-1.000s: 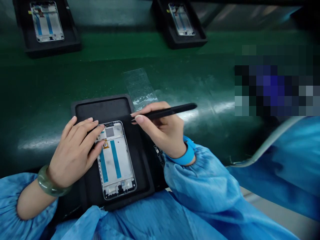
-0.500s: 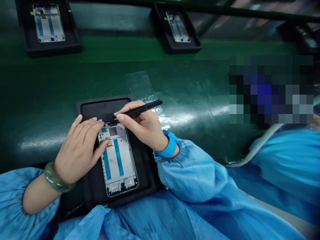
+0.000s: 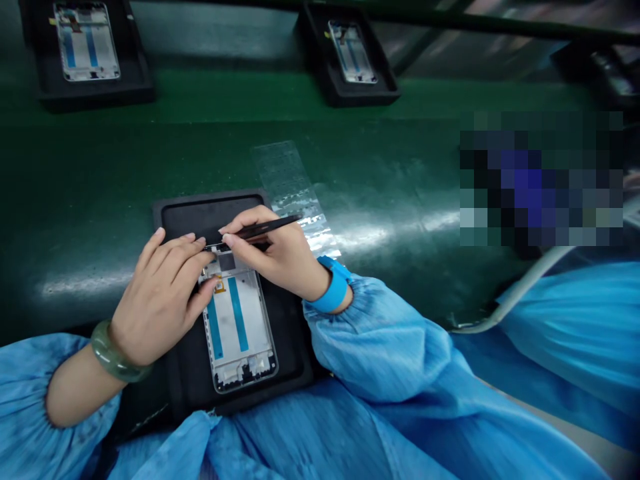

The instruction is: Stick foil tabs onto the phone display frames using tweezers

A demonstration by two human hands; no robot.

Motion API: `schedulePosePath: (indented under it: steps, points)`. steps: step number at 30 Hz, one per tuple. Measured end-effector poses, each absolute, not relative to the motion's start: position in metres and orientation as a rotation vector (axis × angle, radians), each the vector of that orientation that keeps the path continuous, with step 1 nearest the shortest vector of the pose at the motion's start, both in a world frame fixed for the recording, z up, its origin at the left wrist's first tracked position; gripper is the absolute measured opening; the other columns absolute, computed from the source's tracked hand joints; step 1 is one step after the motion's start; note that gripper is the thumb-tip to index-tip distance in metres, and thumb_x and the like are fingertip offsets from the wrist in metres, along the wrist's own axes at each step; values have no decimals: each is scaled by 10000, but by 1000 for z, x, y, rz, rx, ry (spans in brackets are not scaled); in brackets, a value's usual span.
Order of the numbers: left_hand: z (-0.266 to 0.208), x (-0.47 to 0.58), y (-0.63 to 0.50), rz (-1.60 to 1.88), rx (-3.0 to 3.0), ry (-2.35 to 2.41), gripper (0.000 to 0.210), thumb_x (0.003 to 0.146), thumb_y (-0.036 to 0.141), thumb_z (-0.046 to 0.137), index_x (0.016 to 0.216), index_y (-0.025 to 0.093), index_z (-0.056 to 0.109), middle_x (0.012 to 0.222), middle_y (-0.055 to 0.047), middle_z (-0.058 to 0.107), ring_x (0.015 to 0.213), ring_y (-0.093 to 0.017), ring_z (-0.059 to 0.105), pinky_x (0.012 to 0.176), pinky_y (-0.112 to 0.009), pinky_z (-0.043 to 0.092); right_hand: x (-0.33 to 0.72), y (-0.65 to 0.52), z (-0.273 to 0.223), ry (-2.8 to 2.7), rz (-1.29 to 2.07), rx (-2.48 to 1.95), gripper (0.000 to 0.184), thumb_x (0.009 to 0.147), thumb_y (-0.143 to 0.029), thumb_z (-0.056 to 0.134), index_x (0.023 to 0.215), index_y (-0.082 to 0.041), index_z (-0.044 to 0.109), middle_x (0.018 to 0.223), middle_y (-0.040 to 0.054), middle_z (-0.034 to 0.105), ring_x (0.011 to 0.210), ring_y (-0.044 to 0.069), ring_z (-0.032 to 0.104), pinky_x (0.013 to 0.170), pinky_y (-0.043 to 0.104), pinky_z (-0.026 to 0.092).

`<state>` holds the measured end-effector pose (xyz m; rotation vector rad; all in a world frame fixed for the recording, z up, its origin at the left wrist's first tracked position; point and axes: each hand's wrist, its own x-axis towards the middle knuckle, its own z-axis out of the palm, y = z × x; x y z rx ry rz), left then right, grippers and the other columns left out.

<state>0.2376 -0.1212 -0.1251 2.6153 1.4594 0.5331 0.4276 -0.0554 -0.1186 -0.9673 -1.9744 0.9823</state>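
Note:
A phone frame (image 3: 255,313) with a silver inner side, two blue strips and a small orange flex cable (image 3: 220,285) lies in a black tray (image 3: 295,373). My left hand (image 3: 160,287) rests over its upper left edge, fingers stretched out and thumb close to the flex cable. In a pinch, my right hand (image 3: 277,257) holds black tweezers (image 3: 265,227), their tip end low at the top edge of the frame. My right fingers hide the exact tip. A green bangle (image 3: 117,357) and a blue wrist strap (image 3: 334,287) circle my wrists.
Clear film strips (image 3: 293,180) lie on the green bench just beyond the tray. Farther back stand two black trays (image 3: 95,93) (image 3: 357,97) holding similar frames. At right are a co-worker's blue sleeve (image 3: 575,300), a pale cable (image 3: 515,303) and a pixelated patch.
My right hand and the tweezers have shifted slightly left along the frame's top edge, and the tweezers lie flatter. A left finger has edged farther over the frame's upper corner.

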Motion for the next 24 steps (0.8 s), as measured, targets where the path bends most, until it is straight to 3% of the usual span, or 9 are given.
schedulePosePath:
  steps: [14,24]
  points:
    - [-125,238,-121,540,2635,1444,313,869,262,533,1128,88,562,1120,-143,596,1124,-297,529,1052,-550,344,426,-61,-121,-2214,743,-886,47,883,-217,504,908,-198,538,925,34,669,874,123,644,763,249,531]
    - [-124,238,-120,531,2626,1450,309,876,275,515,1114,87,572,1097,-138,603,1115,-299,539,1052,-541,344,416,-67,-119,-2272,593,-1015,90,906,-226,452,894,-197,536,843,20,640,782,119,608,712,238,488]
